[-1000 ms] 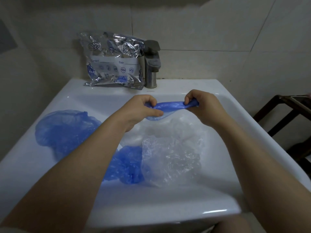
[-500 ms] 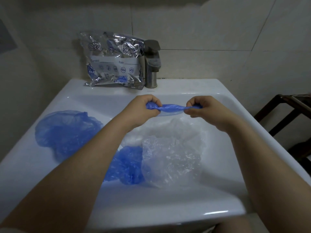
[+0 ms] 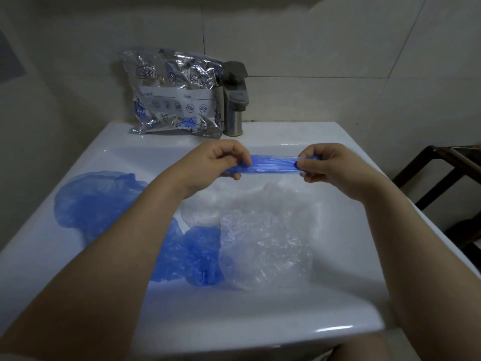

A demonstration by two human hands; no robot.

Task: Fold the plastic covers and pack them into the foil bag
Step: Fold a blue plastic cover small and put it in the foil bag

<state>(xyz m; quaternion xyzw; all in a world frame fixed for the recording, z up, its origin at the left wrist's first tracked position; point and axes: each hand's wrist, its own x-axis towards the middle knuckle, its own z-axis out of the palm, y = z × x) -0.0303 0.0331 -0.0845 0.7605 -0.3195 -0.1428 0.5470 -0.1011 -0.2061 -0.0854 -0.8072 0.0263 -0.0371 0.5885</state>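
A blue plastic cover (image 3: 273, 164) is folded into a narrow strip and stretched level between my hands, above the white sink (image 3: 294, 134). My left hand (image 3: 221, 161) pinches its left end and my right hand (image 3: 324, 162) pinches its right end. Loose covers lie in the basin below: a blue one (image 3: 91, 199) at the left, another blue one (image 3: 192, 256) near the middle, and a crumpled clear one (image 3: 265, 246) beside it. The silver foil bag (image 3: 177, 100) leans against the wall on the sink's back ledge, to the left of the tap.
A metal tap (image 3: 234, 100) stands on the back ledge right beside the foil bag. A tiled wall rises behind the sink. A dark wooden rack (image 3: 447, 173) stands to the right of the sink.
My hands have drawn apart and dropped a little, stretching the blue cover from a sagging fold into a longer, flatter strip. The covers in the basin and the foil bag lie as before.
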